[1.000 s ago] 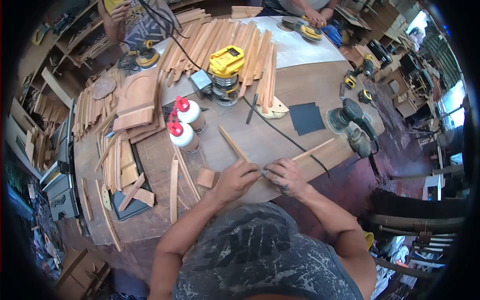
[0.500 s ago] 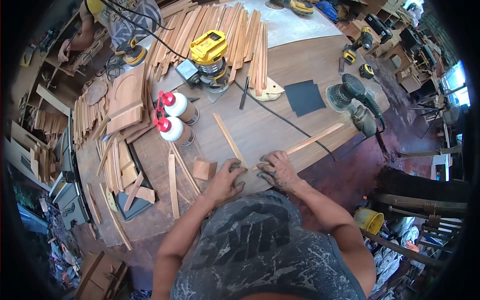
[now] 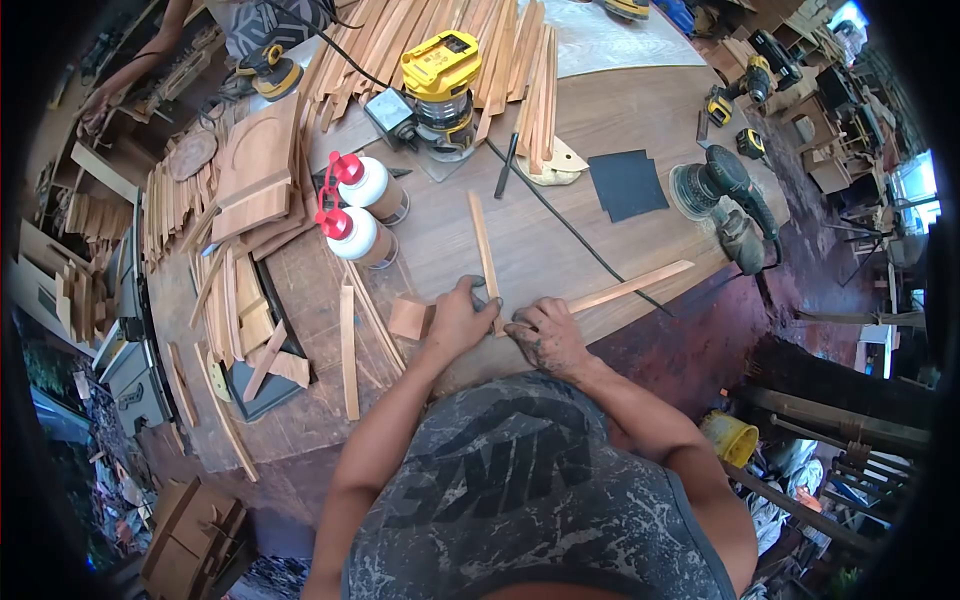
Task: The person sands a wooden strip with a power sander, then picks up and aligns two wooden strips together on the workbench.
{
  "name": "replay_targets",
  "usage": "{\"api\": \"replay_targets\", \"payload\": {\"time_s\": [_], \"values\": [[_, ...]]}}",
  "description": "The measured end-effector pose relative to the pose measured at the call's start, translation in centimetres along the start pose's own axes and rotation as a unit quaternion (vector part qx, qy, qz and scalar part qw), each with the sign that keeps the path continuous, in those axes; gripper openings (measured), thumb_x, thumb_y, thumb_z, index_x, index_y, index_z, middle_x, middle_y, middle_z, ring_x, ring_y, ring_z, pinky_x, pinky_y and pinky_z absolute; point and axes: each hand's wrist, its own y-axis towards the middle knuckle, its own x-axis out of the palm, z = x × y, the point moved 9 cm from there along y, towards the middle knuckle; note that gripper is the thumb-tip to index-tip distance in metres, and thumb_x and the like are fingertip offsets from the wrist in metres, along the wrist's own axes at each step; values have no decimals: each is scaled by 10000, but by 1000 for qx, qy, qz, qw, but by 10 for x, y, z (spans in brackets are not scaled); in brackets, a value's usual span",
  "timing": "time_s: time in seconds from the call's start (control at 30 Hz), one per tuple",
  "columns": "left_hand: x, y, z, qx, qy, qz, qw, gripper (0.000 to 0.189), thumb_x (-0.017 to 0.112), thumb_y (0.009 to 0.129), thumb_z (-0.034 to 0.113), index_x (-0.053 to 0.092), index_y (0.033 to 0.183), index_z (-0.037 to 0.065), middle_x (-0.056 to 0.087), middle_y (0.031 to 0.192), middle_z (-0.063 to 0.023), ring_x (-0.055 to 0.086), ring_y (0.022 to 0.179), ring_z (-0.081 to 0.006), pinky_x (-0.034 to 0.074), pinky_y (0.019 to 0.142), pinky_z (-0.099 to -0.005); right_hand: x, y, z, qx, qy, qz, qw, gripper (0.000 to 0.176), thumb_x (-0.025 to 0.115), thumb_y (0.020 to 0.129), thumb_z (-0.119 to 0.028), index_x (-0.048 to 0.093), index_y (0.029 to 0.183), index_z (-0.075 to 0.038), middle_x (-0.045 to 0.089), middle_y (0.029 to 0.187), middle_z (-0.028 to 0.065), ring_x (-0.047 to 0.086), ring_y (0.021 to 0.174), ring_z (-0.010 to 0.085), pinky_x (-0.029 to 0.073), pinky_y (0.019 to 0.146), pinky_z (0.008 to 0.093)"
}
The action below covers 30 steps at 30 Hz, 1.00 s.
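Observation:
Two thin wooden strips meet at an angle near the front edge of the bench. My left hand (image 3: 464, 318) is closed on the near end of one wood strip (image 3: 482, 235), which points away from me. Beside it my right hand (image 3: 548, 336) has its fingers curled over the near end of the other wood strip (image 3: 635, 284), which runs off to the right. The fingers partly hide where the strips meet. A small wooden block (image 3: 411, 318) sits just left of my left hand.
Two glue bottles (image 3: 362, 238) with red caps and a yellow router (image 3: 440, 75) stand beyond my hands. A power cord (image 3: 590, 250) crosses the bench. Sandpaper (image 3: 627, 185) and a sander (image 3: 700, 190) lie right. Stacked strips (image 3: 350, 50) fill the back; a person's arm (image 3: 150, 50) is behind.
The strip in my left hand has swung to point more straight away from me. My left hand has shifted slightly up and right, and my right fingers have drawn closer together. The view has shifted a little.

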Motion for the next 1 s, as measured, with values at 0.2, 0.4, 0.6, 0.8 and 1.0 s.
{"api": "replay_targets", "payload": {"time_s": [0.2,0.4,0.6,0.8,1.0], "values": [[-8,5,-3,2,23,-12,1000,454,770,859,259,658,1155,-67,728,863,-273,720,819,-452,571,787,-505,-7,15,-12,-11,-6,-45,999,393,709,755,-131,743,1147,-124,616,1060,76,572,973,279,470,846,421],[-9,8,-4,-27,86,-3,996,527,801,789,327,676,1123,-61,734,905,-267,726,877,-448,574,822,-488,-30,18,-43,24,49,-79,995,445,698,747,-140,720,1190,-98,603,1048,75,584,997,305,503,869,435],[-21,0,-14,-23,88,80,993,494,800,774,311,663,1069,-60,725,848,-260,730,820,-416,572,776,-480,8,5,-2,-7,-3,5,1000,437,699,773,-164,730,1207,-119,635,1078,27,574,980,262,486,852,389],[-21,-6,-21,-33,55,105,992,453,777,808,281,624,1047,-72,718,865,-304,722,862,-474,568,803,-515,15,10,31,0,-41,-2,999,368,707,822,-170,771,1184,-185,644,1055,3,566,954,234,473,813,373],[-17,-5,-22,-29,-6,101,994,409,767,848,276,627,1034,-60,717,847,-293,726,837,-462,569,780,-497,9,8,-2,7,3,-2,1000,288,780,797,-166,773,1084,-140,640,1009,17,564,933,235,469,786,374]]}}
